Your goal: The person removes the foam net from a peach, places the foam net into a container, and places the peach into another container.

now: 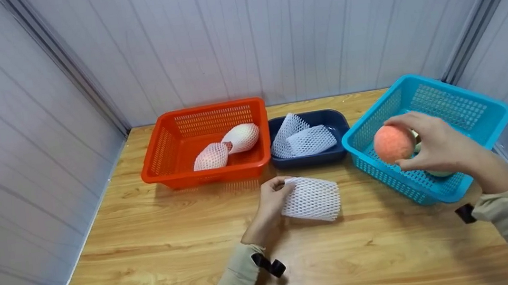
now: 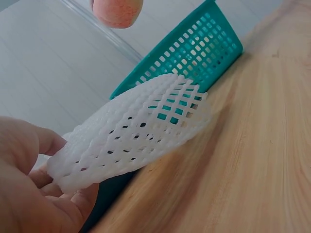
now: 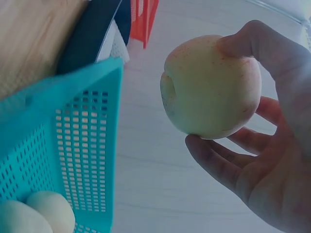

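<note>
Above the blue basket [image 1: 378, 181], my right hand [image 1: 445, 144] grips a round peach [image 1: 394, 143]; the right wrist view shows thumb and fingertips on opposite sides of this pinkish, pale-yellow peach [image 3: 211, 87]. Over the table in the middle, my left hand [image 1: 270, 202] pinches a white foam net sleeve [image 1: 313, 199] by its left end. In the left wrist view the far end of the foam net sleeve [image 2: 160, 116] gapes a little and points toward the blue basket. More pale peaches [image 3: 51, 211] lie in the blue basket, partly hidden by my right hand in the head view.
A red basket [image 1: 210, 176] at the back left holds two peaches in foam nets [image 1: 241, 137]. Between the baskets stands a dark blue tray [image 1: 311, 160] with flat foam net sleeves [image 1: 312, 140]. Panel walls [image 1: 232, 39] close off the back and sides of the wooden table [image 1: 162, 258].
</note>
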Tool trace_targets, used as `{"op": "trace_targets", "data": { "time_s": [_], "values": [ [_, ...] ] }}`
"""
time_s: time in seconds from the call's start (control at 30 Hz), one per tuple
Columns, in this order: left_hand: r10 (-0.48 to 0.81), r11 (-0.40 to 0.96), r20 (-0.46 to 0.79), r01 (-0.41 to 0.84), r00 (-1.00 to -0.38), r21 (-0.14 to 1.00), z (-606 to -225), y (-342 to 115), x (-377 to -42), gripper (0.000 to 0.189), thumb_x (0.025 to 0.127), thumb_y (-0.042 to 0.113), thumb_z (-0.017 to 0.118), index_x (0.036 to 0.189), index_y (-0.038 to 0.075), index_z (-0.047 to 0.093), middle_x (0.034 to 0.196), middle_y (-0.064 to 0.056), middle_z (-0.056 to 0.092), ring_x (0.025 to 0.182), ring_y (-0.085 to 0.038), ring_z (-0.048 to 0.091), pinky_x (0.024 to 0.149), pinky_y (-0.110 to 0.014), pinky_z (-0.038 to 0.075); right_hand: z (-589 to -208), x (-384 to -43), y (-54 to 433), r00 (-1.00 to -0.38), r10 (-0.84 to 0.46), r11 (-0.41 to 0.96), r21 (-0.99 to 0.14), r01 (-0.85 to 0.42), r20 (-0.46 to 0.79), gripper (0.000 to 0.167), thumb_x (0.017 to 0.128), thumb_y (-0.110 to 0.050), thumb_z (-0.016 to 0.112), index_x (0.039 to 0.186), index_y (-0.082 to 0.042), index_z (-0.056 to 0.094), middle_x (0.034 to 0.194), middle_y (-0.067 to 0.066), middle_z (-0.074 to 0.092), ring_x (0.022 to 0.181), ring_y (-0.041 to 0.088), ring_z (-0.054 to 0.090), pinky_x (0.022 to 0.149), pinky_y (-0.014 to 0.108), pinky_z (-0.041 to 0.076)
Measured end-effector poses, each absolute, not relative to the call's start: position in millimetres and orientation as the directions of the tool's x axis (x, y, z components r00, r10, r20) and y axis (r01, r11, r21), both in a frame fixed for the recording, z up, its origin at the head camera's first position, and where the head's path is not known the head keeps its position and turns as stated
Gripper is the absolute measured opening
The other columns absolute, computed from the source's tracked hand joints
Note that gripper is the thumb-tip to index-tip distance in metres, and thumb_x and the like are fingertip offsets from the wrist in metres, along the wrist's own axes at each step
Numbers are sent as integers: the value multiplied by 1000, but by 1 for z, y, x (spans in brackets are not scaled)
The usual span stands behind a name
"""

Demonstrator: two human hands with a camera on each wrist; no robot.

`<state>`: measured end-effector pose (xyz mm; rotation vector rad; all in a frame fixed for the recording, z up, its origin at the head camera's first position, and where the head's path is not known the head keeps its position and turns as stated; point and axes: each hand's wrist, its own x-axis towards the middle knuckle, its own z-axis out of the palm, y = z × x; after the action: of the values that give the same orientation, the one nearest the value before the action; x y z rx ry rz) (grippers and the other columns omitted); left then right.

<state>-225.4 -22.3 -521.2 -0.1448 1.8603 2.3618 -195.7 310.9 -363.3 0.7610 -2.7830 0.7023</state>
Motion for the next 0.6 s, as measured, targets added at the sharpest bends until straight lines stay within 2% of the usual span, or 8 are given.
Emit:
{"op": "trace_targets", "data": {
  "time_s": [0.3, 0.6],
  "values": [
    [39, -247, -180, -184, -983, 951, -523, -21, -221, 12, 84, -3, 64, 95, -3, 66, 84, -10, 65, 68, -16, 60, 62, -24, 51, -365, -225, 323, -899, -426, 813, -392, -430, 102, 75, 66, -14, 86, 132, -7, 52, 121, 16, 54, 102, 33, 51, 70, 52, 50],
    [54, -261, -180, -188, -982, 947, -526, -19, -221, 11, 83, -4, 64, 94, -4, 66, 82, -11, 65, 66, -16, 61, 61, -25, 52, -381, -257, 328, -881, -472, 816, -392, -425, -27, 72, 67, -13, 85, 131, -5, 53, 124, 21, 52, 107, 39, 50, 73, 55, 49]
  ]
}}
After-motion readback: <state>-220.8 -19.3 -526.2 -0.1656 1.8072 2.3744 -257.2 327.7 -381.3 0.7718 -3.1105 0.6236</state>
